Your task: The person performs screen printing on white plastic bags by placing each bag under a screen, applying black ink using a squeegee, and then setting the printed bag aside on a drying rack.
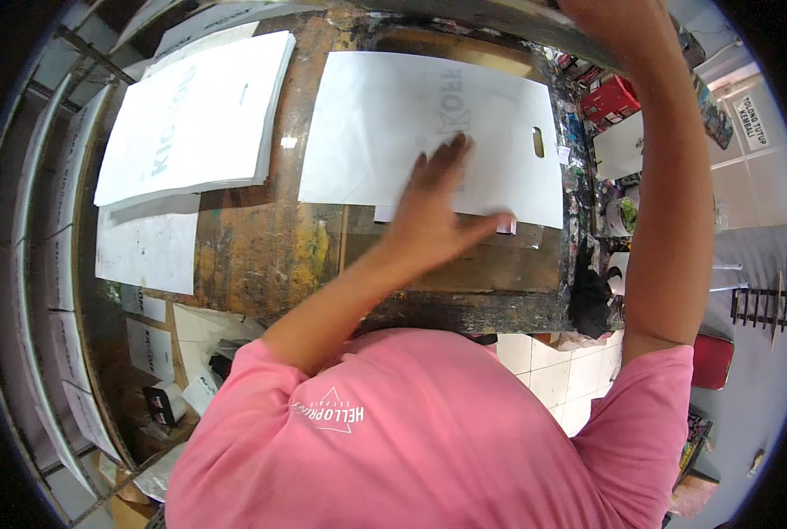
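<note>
A flat white bag (349,115) with a cut-out handle slot lies on the stained work board (261,251), with faint grey lettering showing on it. Over its near middle, my left hand (438,198) is spread, fingers apart and slightly blurred; whether it touches the bag I cannot tell. My right arm reaches up to the far edge, where my right hand (601,18) is at a dark frame bar (499,19). Its fingers are cut off at the picture's upper edge, so its grip is hidden.
On the left is a stack of white printed bags (208,115), with another white sheet (151,247) partly under it. Rack shelves (81,264) holding printed sheets stand further left. A red container (609,99) and clutter line the right side. A dark cloth (590,304) hangs at the near right corner.
</note>
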Available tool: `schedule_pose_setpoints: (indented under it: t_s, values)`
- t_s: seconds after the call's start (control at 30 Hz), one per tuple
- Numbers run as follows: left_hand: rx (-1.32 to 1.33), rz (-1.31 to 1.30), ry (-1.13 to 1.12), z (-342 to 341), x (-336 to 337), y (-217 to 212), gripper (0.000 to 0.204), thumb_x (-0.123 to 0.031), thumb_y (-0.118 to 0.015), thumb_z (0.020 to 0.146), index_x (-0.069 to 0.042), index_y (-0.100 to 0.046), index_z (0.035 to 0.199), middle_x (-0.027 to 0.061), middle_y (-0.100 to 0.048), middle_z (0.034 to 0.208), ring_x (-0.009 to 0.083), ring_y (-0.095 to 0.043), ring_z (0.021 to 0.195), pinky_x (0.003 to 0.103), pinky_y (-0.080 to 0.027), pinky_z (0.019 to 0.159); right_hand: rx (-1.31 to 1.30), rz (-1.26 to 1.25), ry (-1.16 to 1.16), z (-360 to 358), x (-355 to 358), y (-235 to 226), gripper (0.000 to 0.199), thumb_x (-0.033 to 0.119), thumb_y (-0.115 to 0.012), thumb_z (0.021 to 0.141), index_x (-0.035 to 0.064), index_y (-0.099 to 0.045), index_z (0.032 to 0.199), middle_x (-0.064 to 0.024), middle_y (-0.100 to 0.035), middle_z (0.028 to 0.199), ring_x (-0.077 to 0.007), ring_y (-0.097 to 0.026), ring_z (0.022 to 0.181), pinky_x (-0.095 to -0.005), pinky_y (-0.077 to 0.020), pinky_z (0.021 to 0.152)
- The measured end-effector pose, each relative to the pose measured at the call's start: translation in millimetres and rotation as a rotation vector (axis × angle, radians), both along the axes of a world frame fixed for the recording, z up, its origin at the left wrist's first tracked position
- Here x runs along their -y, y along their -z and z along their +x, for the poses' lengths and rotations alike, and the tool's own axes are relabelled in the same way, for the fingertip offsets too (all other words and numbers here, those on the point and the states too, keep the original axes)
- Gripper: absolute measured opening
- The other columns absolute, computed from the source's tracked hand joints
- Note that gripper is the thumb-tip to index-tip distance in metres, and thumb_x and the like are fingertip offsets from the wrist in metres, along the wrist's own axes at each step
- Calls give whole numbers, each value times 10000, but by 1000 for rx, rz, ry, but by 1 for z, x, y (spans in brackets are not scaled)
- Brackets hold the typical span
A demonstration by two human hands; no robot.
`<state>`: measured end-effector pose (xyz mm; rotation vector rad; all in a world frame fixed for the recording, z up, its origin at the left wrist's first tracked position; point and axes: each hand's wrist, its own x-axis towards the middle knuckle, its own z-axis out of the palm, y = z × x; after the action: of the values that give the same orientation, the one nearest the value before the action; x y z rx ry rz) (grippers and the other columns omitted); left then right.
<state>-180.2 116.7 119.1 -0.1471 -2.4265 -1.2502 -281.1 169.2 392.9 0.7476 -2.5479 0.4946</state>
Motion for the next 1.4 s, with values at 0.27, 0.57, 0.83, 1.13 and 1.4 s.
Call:
schedule_pose_setpoints:
  t_s: [0.27, 0.57, 0.83, 1.13, 1.4]
  values:
    - [161, 1716, 103, 131, 89, -74, 1335, -907, -418, 807, 169, -79, 1520, 428, -241, 1537, 490, -344, 1439, 571, -263, 1218, 87, 385, -453, 37, -70, 132, 307, 364, -671, 903, 66, -683, 977, -130, -617, 949, -325, -587, 976, -456, -452, 823]
    - [576, 1670, -330, 134, 86, 54, 1197, -903, -291, 856, 168, -344, 1388, 328, -519, 1354, 436, -529, 1290, 507, -402, 1147, 387, 211, -429, 78, -74, 291, 394, 335, -775, 802, 85, -656, 1083, -99, -626, 951, -302, -618, 913, -442, -524, 777]
    - [413, 1648, -128, 169, 89, 102, 1072, -885, -266, 861, 84, -420, 1292, 310, -564, 1283, 419, -574, 1242, 589, -382, 1149, 100, 193, -416, -89, -6, 324, 409, 287, -794, 781, 93, -634, 1104, -96, -588, 955, -313, -600, 937, -445, -533, 755]
    - [267, 1732, 27, 176, 95, 114, 872, -821, -372, 884, -89, -593, 1303, 247, -593, 1346, 435, -512, 1329, 634, -318, 1175, 189, 351, -414, -285, 60, 306, 450, 543, -585, 938, 110, -683, 1014, -148, -709, 999, -354, -686, 972, -516, -550, 794]
    - [283, 1639, 225, 179, 104, 122, 885, -817, -366, 897, -143, -571, 1433, 147, -530, 1492, 390, -444, 1415, 666, -244, 1180, 34, 241, -405, -279, 62, 316, 426, 542, -594, 929, 133, -686, 1003, -129, -706, 921, -353, -696, 913, -505, -548, 751]
